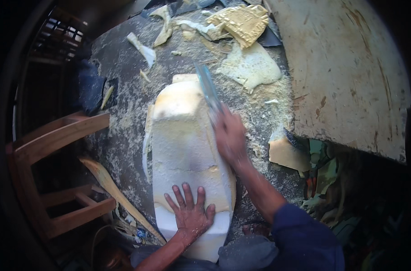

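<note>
A long block of white and yellowish foam (pixel 183 144), shaped like a seat pad, lies lengthwise in front of me. My left hand (pixel 193 214) rests flat on its near end, fingers spread. In my right hand (pixel 230 135) is a long, flat, bluish blade-like tool (pixel 207 88). Motion smears it, so its exact kind is unclear. The tool runs along the right edge of the foam's far part, seemingly touching it. My fingers wrap round its near end, which they hide.
Foam crumbs and offcuts cover the dark surface, including a moulded yellow piece (pixel 241 22) and a pale sheet (pixel 253 65). A stained board (pixel 345 67) stands at right. At left are a wooden frame (pixel 61 135) and a loose wooden strip (pixel 117 194). Red-handled pliers (pixel 310 183) lie right.
</note>
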Motion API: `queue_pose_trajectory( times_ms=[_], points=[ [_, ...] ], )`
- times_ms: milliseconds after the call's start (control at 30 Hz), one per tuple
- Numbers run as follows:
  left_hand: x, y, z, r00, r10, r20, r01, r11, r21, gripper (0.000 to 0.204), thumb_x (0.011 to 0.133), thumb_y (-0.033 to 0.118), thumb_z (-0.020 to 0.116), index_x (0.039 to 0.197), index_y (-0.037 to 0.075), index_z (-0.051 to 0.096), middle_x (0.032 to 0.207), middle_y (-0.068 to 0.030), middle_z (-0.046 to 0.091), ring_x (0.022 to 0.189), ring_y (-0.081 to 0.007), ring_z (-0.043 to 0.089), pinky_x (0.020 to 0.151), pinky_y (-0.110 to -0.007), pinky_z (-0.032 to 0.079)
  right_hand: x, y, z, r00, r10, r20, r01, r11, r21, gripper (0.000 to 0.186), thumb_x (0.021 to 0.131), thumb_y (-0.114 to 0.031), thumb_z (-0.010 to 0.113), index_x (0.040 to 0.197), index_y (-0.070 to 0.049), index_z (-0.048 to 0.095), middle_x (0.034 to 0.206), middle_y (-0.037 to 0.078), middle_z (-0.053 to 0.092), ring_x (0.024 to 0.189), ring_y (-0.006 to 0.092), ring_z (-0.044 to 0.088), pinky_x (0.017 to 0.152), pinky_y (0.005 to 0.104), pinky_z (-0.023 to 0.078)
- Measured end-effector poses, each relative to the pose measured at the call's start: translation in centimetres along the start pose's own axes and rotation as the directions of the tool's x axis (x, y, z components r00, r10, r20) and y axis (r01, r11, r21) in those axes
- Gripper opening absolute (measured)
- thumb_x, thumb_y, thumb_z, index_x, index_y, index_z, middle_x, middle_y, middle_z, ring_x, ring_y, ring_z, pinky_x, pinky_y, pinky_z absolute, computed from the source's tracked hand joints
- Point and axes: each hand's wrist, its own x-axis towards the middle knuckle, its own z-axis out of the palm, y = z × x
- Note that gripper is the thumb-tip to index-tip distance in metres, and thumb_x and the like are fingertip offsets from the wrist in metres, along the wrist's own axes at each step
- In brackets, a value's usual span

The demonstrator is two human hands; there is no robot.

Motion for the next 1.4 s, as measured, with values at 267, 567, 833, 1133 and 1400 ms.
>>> queue_pose_trajectory(
  times_ms=[267,567,833,1133,1400],
  points=[
    [0.3,0.0,-0.2,0.999,0.010,-0.037,-0.009,1.000,0.024,0.089,0.099,0.049,0.052,0.168,0.020,0.003,0.172,-0.0240,-0.011,0.155,-0.0548,-0.011,0.114,-0.081,-0.001,-7.6,3.8,0.1,0.995,-0.014,-0.100,0.015,1.000,0.005,0.032,0.098,-0.008,0.056,0.125,0.002,0.069,0.140,0.023,0.062,0.093,0.0336,0.057,0.092,0.0415,0.051],
    [0.2,0.1,-0.2,0.999,0.017,-0.038,-0.016,0.999,0.028,0.089,0.099,0.048,0.051,0.168,0.019,0.003,0.171,-0.0251,-0.011,0.155,-0.0556,-0.010,0.115,-0.079,-0.002,-7.5,5.6,0.9,0.969,-0.141,-0.202,0.147,0.989,0.015,0.030,0.099,-0.010,0.058,0.124,0.002,0.068,0.098,0.022,0.067,0.085,0.0357,0.058,0.078,0.0464,0.049],
    [0.2,-0.1,-0.2,1.000,0.008,0.019,-0.008,1.000,0.013,0.089,0.099,0.049,0.052,0.168,0.018,0.005,0.170,-0.0280,-0.010,0.154,-0.0558,-0.012,0.113,-0.080,-0.004,-1.0,3.6,0.8,0.984,-0.084,-0.158,0.089,0.996,0.027,0.035,0.101,-0.014,0.058,0.128,0.006,0.064,0.095,0.022,0.066,0.081,0.0345,0.058,0.075,0.0465,0.049],
    [0.6,0.0,-0.2,0.997,0.024,-0.072,-0.024,1.000,0.007,0.086,0.101,0.049,0.048,0.168,0.018,0.005,0.171,-0.0266,-0.010,0.155,-0.0556,-0.010,0.115,-0.079,-0.002,3.7,2.1,1.7,0.989,-0.082,-0.123,0.084,0.996,0.011,0.027,0.102,-0.019,0.057,0.117,-0.001,0.071,0.099,0.021,0.068,0.084,0.0365,0.059,0.082,0.0479,0.049],
    [0.5,0.1,-0.2,0.998,0.020,-0.066,-0.019,1.000,0.010,0.089,0.100,0.052,0.049,0.168,0.019,0.003,0.172,-0.0246,-0.010,0.155,-0.0547,-0.010,0.115,-0.079,-0.003,-0.9,2.0,1.0,0.966,-0.167,-0.199,0.174,0.984,0.021,0.024,0.101,-0.015,0.058,0.111,0.002,0.071,0.121,0.022,0.067,0.093,0.0342,0.056,0.084,0.0470,0.049]
  ],
)
